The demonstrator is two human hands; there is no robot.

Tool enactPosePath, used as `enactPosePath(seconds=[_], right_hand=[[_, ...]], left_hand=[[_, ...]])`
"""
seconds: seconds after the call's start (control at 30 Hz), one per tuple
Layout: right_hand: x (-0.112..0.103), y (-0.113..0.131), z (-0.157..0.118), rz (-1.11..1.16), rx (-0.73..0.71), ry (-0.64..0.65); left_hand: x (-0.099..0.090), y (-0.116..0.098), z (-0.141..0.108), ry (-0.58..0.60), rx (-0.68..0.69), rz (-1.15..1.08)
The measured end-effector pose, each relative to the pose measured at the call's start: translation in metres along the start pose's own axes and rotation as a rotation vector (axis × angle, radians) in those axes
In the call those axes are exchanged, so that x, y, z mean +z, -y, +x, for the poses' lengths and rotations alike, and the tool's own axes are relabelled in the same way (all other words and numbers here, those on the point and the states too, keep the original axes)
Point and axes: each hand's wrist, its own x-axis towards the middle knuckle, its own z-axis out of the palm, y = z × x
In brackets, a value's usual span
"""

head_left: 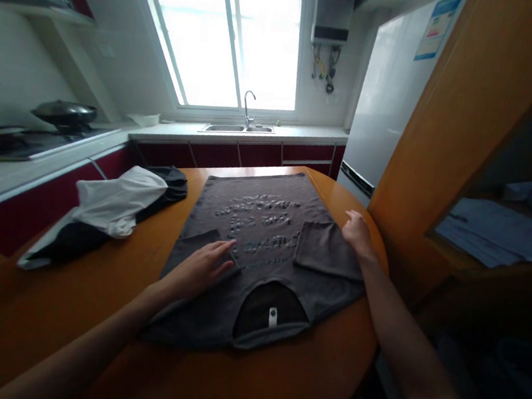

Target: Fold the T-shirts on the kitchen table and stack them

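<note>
A dark grey T-shirt (263, 225) with raised lettering lies spread on the wooden table (225, 387), its neck opening and white label towards me. Both short sleeves are folded inwards over the front. My left hand (203, 269) rests over the left sleeve, fingers stretched out and holding nothing. At the outer edge of the right sleeve (325, 248) is my right hand (358, 232), its fingers a little bent and apart from the thumb. No cloth shows gripped between them, and the underside of that hand is hidden.
White and black clothing (119, 199) lies crumpled on the table's left. Beyond are a counter with a sink (235, 129), a stove with a wok (64, 112), and a fridge (396, 92). An orange wooden frame (467, 120) rises close on the right.
</note>
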Motion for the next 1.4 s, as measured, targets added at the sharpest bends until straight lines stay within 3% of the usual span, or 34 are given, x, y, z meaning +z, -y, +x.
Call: enactPosePath(seconds=[0.13,0.3,0.4,0.5,0.77,0.97,1.07,1.13,1.2,1.3,1.4], right_hand=[[0.005,-0.011,-0.003,0.004,-0.009,0.058],[0.022,0.001,-0.011,-0.041,-0.081,0.299],[0.026,0.003,-0.012,-0.047,-0.094,0.393],[0.026,0.001,-0.011,-0.019,-0.087,0.404],[0.023,0.002,-0.012,0.025,-0.090,0.436],[0.019,0.006,-0.013,0.013,-0.078,0.426],[0.019,0.007,-0.012,0.041,-0.092,0.376],[0.020,0.006,-0.012,0.037,-0.118,0.331],[0.021,0.006,-0.012,0.012,-0.136,0.332],[0.022,0.005,-0.013,-0.021,-0.127,0.384],[0.019,0.007,-0.013,-0.033,-0.130,0.341]], left_hand=[[0.008,-0.039,0.088,0.026,0.056,-0.053],[0.048,-0.089,0.203,0.081,-0.077,-0.076],[0.067,-0.107,0.244,0.111,-0.110,-0.066],[0.074,-0.115,0.264,0.146,-0.130,-0.090],[0.069,-0.111,0.272,0.208,-0.170,-0.242],[0.073,-0.112,0.249,0.066,-0.165,-0.158],[0.076,-0.121,0.228,-0.016,-0.015,-0.085],[0.082,-0.126,0.213,0.036,0.169,0.001],[0.089,-0.128,0.201,0.176,0.289,0.089],[0.094,-0.126,0.191,0.317,0.278,0.133],[0.094,-0.123,0.190,0.263,0.274,0.121]])
